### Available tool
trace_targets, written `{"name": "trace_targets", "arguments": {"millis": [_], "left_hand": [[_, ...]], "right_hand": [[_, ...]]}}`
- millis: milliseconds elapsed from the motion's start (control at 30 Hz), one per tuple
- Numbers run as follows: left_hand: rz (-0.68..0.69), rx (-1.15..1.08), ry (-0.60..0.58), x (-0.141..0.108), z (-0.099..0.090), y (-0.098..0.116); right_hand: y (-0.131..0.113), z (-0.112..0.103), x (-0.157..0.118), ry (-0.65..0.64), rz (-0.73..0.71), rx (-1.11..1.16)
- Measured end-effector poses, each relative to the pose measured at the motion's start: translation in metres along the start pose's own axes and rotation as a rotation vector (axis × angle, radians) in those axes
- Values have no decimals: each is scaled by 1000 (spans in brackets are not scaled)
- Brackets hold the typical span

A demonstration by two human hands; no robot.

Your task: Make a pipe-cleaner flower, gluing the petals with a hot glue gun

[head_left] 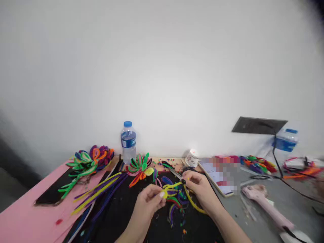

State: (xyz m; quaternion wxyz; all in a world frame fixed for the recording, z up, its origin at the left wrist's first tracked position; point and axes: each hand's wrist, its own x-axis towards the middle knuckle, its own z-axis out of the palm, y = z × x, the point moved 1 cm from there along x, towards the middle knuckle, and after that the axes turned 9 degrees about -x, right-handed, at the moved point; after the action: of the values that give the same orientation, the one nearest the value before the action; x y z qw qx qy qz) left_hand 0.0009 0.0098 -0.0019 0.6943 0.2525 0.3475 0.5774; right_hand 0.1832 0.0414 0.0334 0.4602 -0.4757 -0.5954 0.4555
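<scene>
My left hand pinches the coiled end of a yellow fuzzy stem piece above the black mat. My right hand is closed on the yellow stem, and a long yellow length hangs below it. Behind and under the hands lie purple, green and red stem pieces. Scissors lie just behind my right hand. A multicoloured stem flower sits left of them, and loose yellow and purple stems lie at the mat's left.
A water bottle and a paper cup stand near the wall. A lit tablet and a pink glue gun are at the right. More stem flowers and a dark phone lie left on pink sheeting.
</scene>
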Motion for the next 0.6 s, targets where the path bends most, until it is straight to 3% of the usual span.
{"name": "trace_targets", "arguments": {"millis": [367,600], "left_hand": [[33,-121,132,5,-12,2],[33,-170,130,11,-18,-2]], "right_hand": [[14,11,-3,-93,-70,-53],[14,17,-3,-105,-93,-143]]}}
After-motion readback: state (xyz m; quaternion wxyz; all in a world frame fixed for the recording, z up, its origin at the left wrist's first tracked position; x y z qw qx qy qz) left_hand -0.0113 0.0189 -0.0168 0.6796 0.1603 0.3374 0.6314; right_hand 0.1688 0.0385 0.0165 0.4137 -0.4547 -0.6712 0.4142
